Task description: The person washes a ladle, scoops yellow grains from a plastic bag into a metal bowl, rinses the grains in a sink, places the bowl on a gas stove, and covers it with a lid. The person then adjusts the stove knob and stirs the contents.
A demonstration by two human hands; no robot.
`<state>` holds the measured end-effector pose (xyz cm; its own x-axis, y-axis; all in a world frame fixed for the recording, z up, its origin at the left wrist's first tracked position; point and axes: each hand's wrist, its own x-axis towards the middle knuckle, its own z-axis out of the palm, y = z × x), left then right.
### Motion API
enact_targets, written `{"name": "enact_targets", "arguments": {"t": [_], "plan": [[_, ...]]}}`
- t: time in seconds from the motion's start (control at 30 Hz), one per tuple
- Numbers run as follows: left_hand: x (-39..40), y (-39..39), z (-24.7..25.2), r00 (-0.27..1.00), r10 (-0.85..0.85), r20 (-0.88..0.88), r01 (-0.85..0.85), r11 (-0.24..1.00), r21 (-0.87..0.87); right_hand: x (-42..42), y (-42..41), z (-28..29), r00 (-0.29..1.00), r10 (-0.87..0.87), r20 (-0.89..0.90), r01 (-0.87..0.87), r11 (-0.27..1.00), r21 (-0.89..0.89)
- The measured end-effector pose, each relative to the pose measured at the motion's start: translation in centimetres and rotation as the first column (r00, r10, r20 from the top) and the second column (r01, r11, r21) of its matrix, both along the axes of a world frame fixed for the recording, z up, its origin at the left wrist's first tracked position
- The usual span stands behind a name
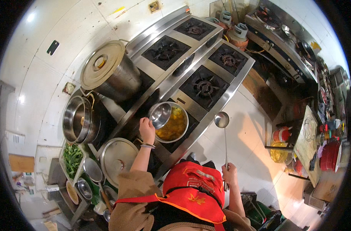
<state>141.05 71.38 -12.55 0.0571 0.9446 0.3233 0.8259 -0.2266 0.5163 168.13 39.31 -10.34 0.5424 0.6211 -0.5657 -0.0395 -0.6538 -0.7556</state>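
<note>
My left hand point(147, 128) grips the rim of a small steel bowl point(160, 115) and tilts it over a round pot point(188, 122). Yellow-brown soup point(173, 125) with pale yellow bits near its far side fills the pot, which stands on the front of the stove. What the bowl holds, if anything, I cannot tell. On the right, my right hand point(229, 173) is closed around the handle of a long steel ladle point(222, 119). The ladle's round bowl hangs out past the stove's front edge, above the tiled floor, apart from the pot.
A tall lidded stockpot point(117, 72) stands on the back of the steel stove point(168, 93). Left of it are steel pots point(77, 121), a large lid point(117, 156) and a basket of green vegetables point(73, 160). Bare burners point(205, 87) lie right; a cluttered table point(307, 144) stands further right.
</note>
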Motion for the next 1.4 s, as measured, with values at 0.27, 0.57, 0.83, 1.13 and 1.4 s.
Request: {"name": "enact_targets", "arguments": {"t": [0.27,0.57,0.83,1.13,1.4], "plan": [[-2.1,-1.5,1.9,0.527,0.535,0.66,-0.062,0.799,-0.598,0.5,3.9,1.0,0.918,0.282,0.279,-0.318,0.944,0.093],[-0.8,-7.1,4.3,0.002,0.672,0.741,0.123,0.735,-0.667,3.9,14.6,3.1,0.523,0.726,0.446,-0.779,0.62,-0.096],[3.6,-13.7,5.1,-0.096,0.681,0.726,-0.151,0.711,-0.687,7.0,26.2,-0.9,-0.082,0.8,0.595,-0.936,0.143,-0.321],[8.0,-22.4,6.9,-0.399,0.534,0.745,-0.583,0.479,-0.656,5.7,31.3,-4.7,-0.34,0.796,0.501,-0.905,-0.132,-0.405],[9.2,-30.7,7.8,-0.461,0.335,0.822,-0.765,0.319,-0.559,2.5,32.3,-5.1,-0.18,0.983,0.044,-0.954,-0.163,-0.25]]}}
